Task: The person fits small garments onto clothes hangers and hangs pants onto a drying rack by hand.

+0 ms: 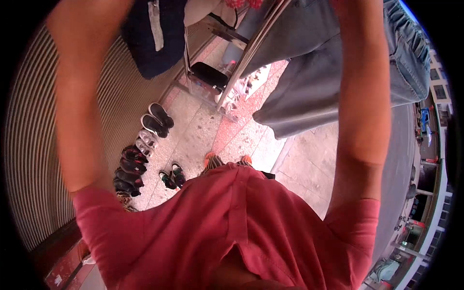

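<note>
Shirt [208,212] is dk pinkish red; trousers [213,163], blk-&-tan striped. Hanging denim [307,87] is greyish blue; dk navy cloth [145,53] has a whitish strip [155,26]. Largest shoes [153,125] are blk w/ white soles. Shutter [34,140] is brownish w/ fine lines; floor [193,128], pale & speckled, pink-banded.

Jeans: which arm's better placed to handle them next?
Right, likely: the right arm crosses in front of the jeans; the left arm crosses the shutter. No fingers show.
</note>
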`<state>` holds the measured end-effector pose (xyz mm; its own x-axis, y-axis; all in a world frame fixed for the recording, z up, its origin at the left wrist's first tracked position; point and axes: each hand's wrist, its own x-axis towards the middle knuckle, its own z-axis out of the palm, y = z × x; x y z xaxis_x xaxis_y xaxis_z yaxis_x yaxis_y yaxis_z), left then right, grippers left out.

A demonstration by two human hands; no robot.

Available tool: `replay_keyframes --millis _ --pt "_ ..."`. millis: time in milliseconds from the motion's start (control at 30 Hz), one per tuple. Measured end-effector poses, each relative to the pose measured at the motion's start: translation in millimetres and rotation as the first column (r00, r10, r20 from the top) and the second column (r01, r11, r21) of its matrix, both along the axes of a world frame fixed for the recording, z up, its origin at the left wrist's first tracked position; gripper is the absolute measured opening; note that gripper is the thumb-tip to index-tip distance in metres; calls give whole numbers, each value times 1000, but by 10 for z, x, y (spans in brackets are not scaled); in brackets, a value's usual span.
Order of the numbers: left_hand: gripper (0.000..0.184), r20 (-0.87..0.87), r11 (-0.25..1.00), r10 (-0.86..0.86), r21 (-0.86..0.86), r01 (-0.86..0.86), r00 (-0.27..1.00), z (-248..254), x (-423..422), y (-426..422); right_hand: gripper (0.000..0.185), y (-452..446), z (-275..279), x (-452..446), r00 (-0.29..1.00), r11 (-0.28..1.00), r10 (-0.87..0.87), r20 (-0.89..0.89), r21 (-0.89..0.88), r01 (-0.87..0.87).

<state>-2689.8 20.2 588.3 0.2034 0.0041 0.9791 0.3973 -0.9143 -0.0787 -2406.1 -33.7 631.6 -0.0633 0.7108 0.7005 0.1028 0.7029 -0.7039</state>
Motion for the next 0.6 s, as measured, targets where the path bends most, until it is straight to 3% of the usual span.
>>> replay_keyframes --millis 67,133,167,200,233,267,300,367,400,433,467,500,533,567,600 --pt "25 -89 987 -120 -119 109 989 -505 29 -189 19 -385 -427 -100 986 996 -30 164 -83 44" --pt "25 -234 867 -157 -497 21 959 -1269 49 -352 24 -873 -1040 -358 880 859 -345 326 -268 436" --pt "28 -373 782 -150 -611 -121 916 -1628 81 -567 23 -1097 -1402 -394 977 837 -190 101 -504 215" --pt "34 -609 563 -232 -720 -406 758 -2071 45 -683 21 -1270 -1852 -315 997 702 -64 49 -708 80" --pt "36 -745 397 -397 -666 -632 536 -2609 -116 -904 24 -1495 -2292 -305 997 600 -17 73 -797 69" --pt "36 -781 428 -558 -561 -709 282 -3265 -334 -1092 33 -1708 -2818 -241 894 643 62 443 -703 304" --pt "39 -708 353 -689 -515 -781 155 -3340 -416 -1440 35 -1911 -3007 -265 722 481 283 631 -745 463" --pt "51 -511 233 -798 -749 -620 318 -3878 -749 -1969 35 -2496 -3541 -241 785 426 365 501 -839 338" --pt "55 -408 90 -866 -697 -712 289 -3727 -640 -2089 29 -2818 -3847 -237 809 443 360 465 -848 290" --pt "56 -297 -14 -907 -686 -728 298 -3631 -576 -2102 28 -2954 -3661 -239 859 256 389 332 -935 246" --pt "56 -355 33 -874 -725 -688 333 -3531 -430 -2076 27 -3156 -3713 -200 909 211 312 277 -953 218" --pt "56 -416 91 -829 -761 -642 375 -3432 -258 -2005 34 -3354 -3950 -136 874 454 288 391 -859 235" --pt "56 -475 159 -771 -788 -595 424 -3350 -73 -1915 32 -3479 -3993 -87 922 418 193 335 -878 232" --pt "55 -465 234 -699 -867 -440 543 -3331 141 -1780 31 -3556 -3871 -74 935 324 151 322 -909 261" --pt "55 -385 273 -621 -923 -272 683 -3054 459 -1673 31 -3692 -4039 -8 966 331 115 230 -926 181"
